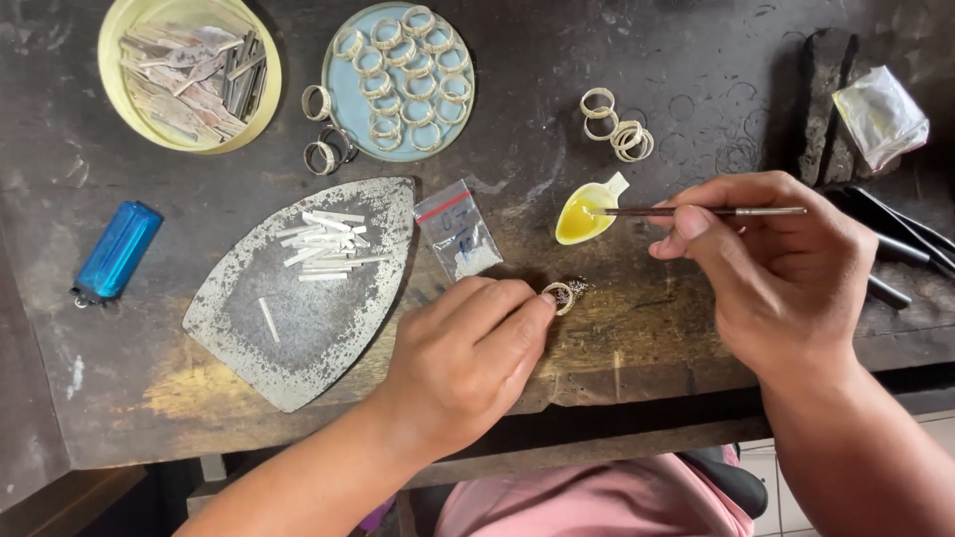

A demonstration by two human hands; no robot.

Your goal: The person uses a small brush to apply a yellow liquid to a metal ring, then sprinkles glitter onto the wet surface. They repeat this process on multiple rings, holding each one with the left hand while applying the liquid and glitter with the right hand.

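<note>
Where the dark, scarred workbench [617, 328] reaches its left side, a blue lighter [116, 251] is laid flat, and beyond it at the far left a round yellow dish [254, 114] is filled with flat metal strips [189, 75]; just right of the lighter an iron-shaped metal plate [249, 348] is seen, on which a loose bundle of short silver bars [323, 244] is heaped toward its far end and one single bar [269, 319] is left apart nearer the middle; farther back a pale blue round plate [343, 94] is crowded with silver rings [406, 75], and a few more rings [323, 129] are set against its left and near rim; a small clear plastic bag [458, 229] is laid to the right of the metal plate; near the bench's front edge the left hand [463, 363] is curled palm-down, and a small silver ring [558, 296] is pinched upright at the fingertips against the bench, with dark specks scattered just beside it; slightly farther back a small white spoon-shaped dish [582, 219] of yellow liquid is placed, and the tip of a thin brush [696, 211] is dipped into it; that brush is gripped between thumb and fingers of the right hand [786, 278], closed around its shaft; beyond the dish a cluster of loose rings [617, 124] is gathered; at the far right a dark block [831, 99] is topped by a crumpled clear packet [880, 114], and dark tool handles [895, 244] are laid beside the right hand.
</note>
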